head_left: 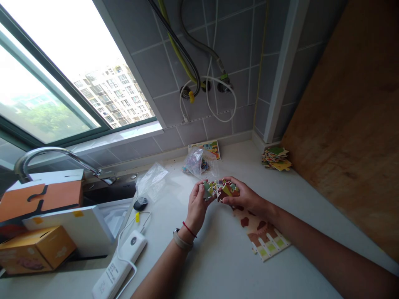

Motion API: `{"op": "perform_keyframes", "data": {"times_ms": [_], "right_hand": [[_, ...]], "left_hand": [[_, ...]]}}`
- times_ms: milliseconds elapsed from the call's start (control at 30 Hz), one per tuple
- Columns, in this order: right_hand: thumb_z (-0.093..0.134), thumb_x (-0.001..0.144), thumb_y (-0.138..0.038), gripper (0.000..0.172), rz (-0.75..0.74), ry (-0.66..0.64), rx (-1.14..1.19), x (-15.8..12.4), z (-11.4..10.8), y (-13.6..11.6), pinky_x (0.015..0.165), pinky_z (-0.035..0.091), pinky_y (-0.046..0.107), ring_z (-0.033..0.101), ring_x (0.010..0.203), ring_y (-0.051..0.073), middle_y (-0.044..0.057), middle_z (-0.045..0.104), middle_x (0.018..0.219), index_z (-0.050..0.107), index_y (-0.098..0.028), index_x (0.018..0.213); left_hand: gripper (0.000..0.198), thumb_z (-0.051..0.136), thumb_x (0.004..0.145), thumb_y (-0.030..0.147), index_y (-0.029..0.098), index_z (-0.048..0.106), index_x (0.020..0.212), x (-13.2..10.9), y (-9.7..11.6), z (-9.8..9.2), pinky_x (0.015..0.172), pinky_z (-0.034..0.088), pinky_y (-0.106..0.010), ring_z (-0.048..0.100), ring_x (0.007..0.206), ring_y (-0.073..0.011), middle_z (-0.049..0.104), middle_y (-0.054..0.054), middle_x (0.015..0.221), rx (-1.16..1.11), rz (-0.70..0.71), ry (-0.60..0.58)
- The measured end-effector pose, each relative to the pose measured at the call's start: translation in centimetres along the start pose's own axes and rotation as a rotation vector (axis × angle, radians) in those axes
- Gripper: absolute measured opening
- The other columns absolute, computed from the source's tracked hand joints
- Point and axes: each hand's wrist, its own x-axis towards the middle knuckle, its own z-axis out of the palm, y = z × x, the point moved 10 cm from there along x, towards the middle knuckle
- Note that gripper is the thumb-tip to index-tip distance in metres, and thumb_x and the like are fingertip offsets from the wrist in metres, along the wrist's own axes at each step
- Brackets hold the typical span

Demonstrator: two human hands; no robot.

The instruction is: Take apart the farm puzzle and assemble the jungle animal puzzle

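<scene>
Several loose jigsaw puzzle pieces (229, 190) are bunched between my two hands, just above the white counter. My left hand (197, 204) is closed on the greenish pieces at the left of the bunch. Around the brown and yellow pieces at the right, the fingers of my right hand (243, 195) are closed too. Below my right forearm lies a joined section of puzzle (264, 236), with brown patches and a white fence over green. My right hand and forearm cover part of it.
Puzzle pieces are stacked (276, 158) by the wooden panel. A clear bag (196, 162) with small contents rests near a picture card (213, 147). Another plastic bag (152, 180) lies by the sink. Boxes (40, 249) stand at left, and a white power bank (120, 265) with a cable lies nearby.
</scene>
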Motion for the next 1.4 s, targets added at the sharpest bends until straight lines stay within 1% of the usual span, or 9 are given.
{"op": "perform_keyframes", "data": {"times_ms": [133,300,467,600,733,867,1033,1167,1400], "right_hand": [[0.096,0.063,-0.037,0.068,0.027,-0.072,0.035,-0.1,0.9,0.4,0.079,0.057,0.03,0.074,0.09,0.021,0.002,0.077,0.101,0.06,-0.024,0.12],[0.096,0.064,-0.037,0.071,0.058,-0.101,0.059,-0.4,1.0,0.8,0.076,0.056,0.029,0.073,0.087,0.021,0.002,0.077,0.098,0.059,-0.024,0.123],[0.095,0.064,-0.047,0.067,-0.049,0.029,0.125,0.4,-1.2,-0.8,0.078,0.058,0.033,0.072,0.086,0.022,0.004,0.077,0.102,0.064,-0.025,0.12],[0.092,0.063,-0.056,0.053,-0.145,0.277,0.214,1.0,-5.3,-1.9,0.08,0.06,0.038,0.072,0.086,0.023,0.002,0.076,0.095,0.068,-0.027,0.101],[0.095,0.057,-0.053,0.052,-0.129,0.482,0.29,1.1,-8.3,-0.8,0.077,0.06,0.038,0.071,0.082,0.022,0.0,0.077,0.09,0.07,-0.028,0.096],[0.095,0.057,-0.051,0.052,-0.108,0.533,0.281,1.1,-8.7,0.2,0.069,0.059,0.035,0.07,0.078,0.021,0.001,0.077,0.091,0.07,-0.028,0.096],[0.095,0.059,-0.052,0.052,-0.123,0.539,0.268,1.2,-8.7,0.4,0.068,0.059,0.035,0.071,0.078,0.021,0.0,0.078,0.092,0.069,-0.028,0.097],[0.097,0.057,-0.049,0.05,-0.123,0.562,0.301,1.1,-8.9,0.5,0.064,0.057,0.032,0.069,0.074,0.019,0.0,0.077,0.086,0.07,-0.027,0.093],[0.102,0.051,-0.042,0.05,-0.137,0.552,0.447,1.0,-8.8,0.3,0.062,0.055,0.026,0.064,0.066,0.013,-0.004,0.074,0.077,0.072,-0.025,0.087]], "left_hand": [[0.056,0.061,0.096,0.064,0.02,0.063,0.131,-0.9,0.0,1.6,0.106,0.054,-0.045,0.065,0.126,-0.0297,0.063,-0.015,0.143,0.019,0.081,-0.088],[0.063,0.05,0.1,0.068,0.022,0.063,0.142,-1.1,1.6,1.8,0.127,0.032,-0.048,0.041,0.151,-0.0306,0.054,-0.01,0.156,0.391,0.246,-0.125],[0.057,0.036,0.108,0.06,0.023,0.061,0.143,-0.8,1.7,1.7,0.113,0.048,-0.049,0.056,0.138,-0.0304,0.06,-0.012,0.149,0.504,0.277,-0.194],[0.049,0.057,0.102,0.045,0.023,0.054,0.146,-0.9,1.3,3.2,0.12,0.039,-0.051,0.05,0.142,-0.0299,0.055,-0.014,0.151,0.775,0.411,-0.241],[0.09,0.081,0.084,0.047,0.02,0.037,0.157,-0.2,-0.5,5.1,0.124,0.03,-0.06,0.038,0.15,-0.0385,0.043,-0.02,0.16,0.98,0.433,-0.288],[0.111,0.095,0.065,0.05,0.018,0.039,0.155,0.2,-1.2,6.3,0.119,0.032,-0.067,0.043,0.144,-0.0464,0.051,-0.023,0.151,1.054,0.44,-0.308],[0.079,0.088,0.076,0.032,0.024,0.051,0.146,-0.3,-0.5,7.5,0.11,0.048,-0.05,0.06,0.128,-0.0336,0.063,-0.013,0.138,0.885,0.438,-0.386],[0.054,0.072,0.081,0.011,0.022,0.062,0.132,-0.6,-0.5,7.4,0.095,0.056,-0.038,0.068,0.106,-0.025,0.071,-0.009,0.121,0.783,0.401,-0.355],[0.022,0.065,0.089,0.026,0.017,0.071,0.108,0.4,-1.3,4.8,0.074,0.061,-0.03,0.075,0.08,-0.0184,0.077,-0.007,0.096,0.554,0.275,-0.197]]}}
